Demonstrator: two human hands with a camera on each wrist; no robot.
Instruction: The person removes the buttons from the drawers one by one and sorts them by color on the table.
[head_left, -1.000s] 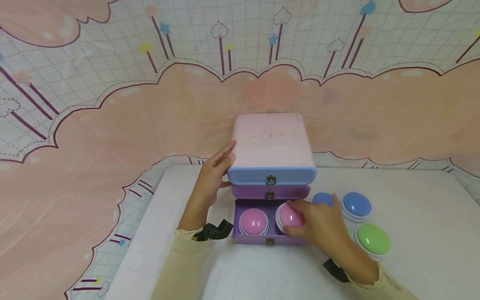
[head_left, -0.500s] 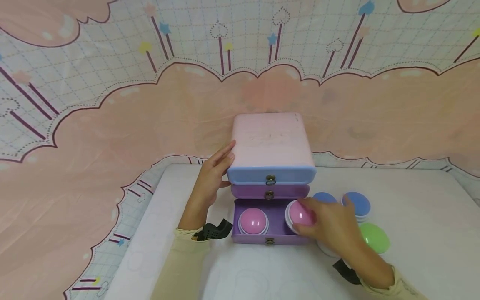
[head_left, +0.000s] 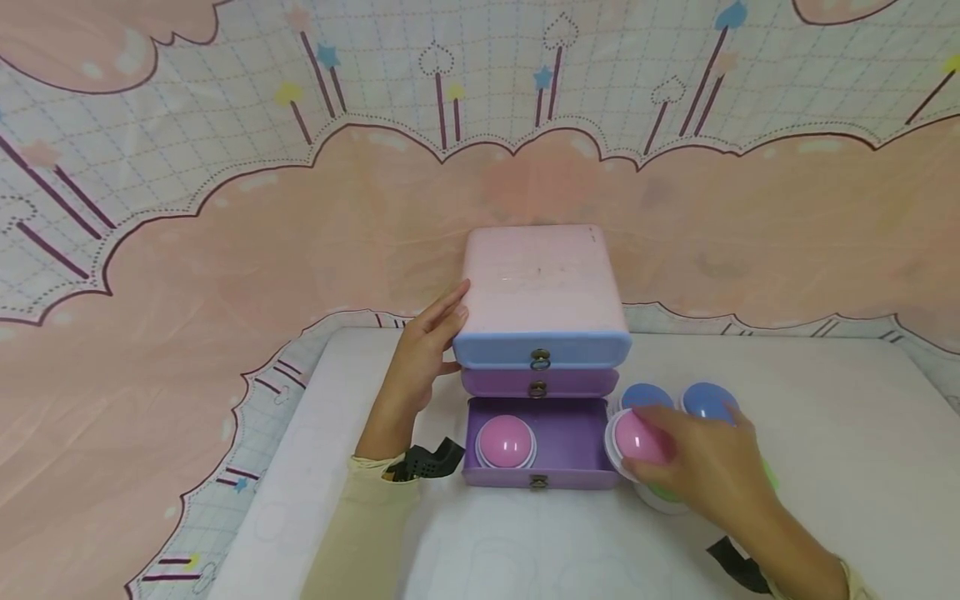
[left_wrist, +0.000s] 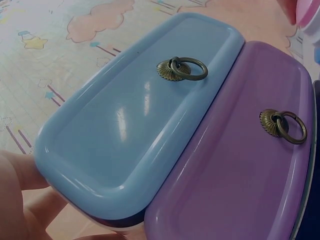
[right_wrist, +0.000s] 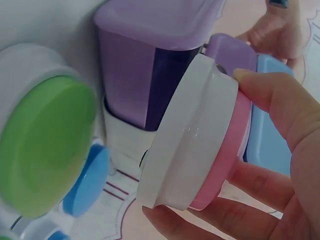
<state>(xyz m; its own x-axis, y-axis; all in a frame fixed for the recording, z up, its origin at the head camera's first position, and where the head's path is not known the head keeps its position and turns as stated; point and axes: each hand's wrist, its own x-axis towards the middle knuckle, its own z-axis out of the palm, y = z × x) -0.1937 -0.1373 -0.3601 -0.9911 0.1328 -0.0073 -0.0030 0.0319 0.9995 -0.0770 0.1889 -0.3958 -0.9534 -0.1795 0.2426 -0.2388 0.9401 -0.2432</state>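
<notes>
My right hand holds a round push button with a pink dome and white base, just past the right end of the pulled-out bottom drawer. In the right wrist view the pink button is tilted on its side, thumb on one edge and fingers on the other. A second pink button sits in the drawer's left half. My left hand rests along the left side of the small drawer cabinet, which has a pink top. Its blue drawer front and purple drawer front have brass ring pulls.
Right of the cabinet stand two blue buttons, one partly covered by my right hand. Green buttons lie below it, mostly hidden; one green button shows large in the right wrist view. A patterned cloth rises behind the white table.
My right hand has lifted the pink button out of the drawer's right half and moved it rightward, over the other buttons. The left hand stays against the cabinet.
</notes>
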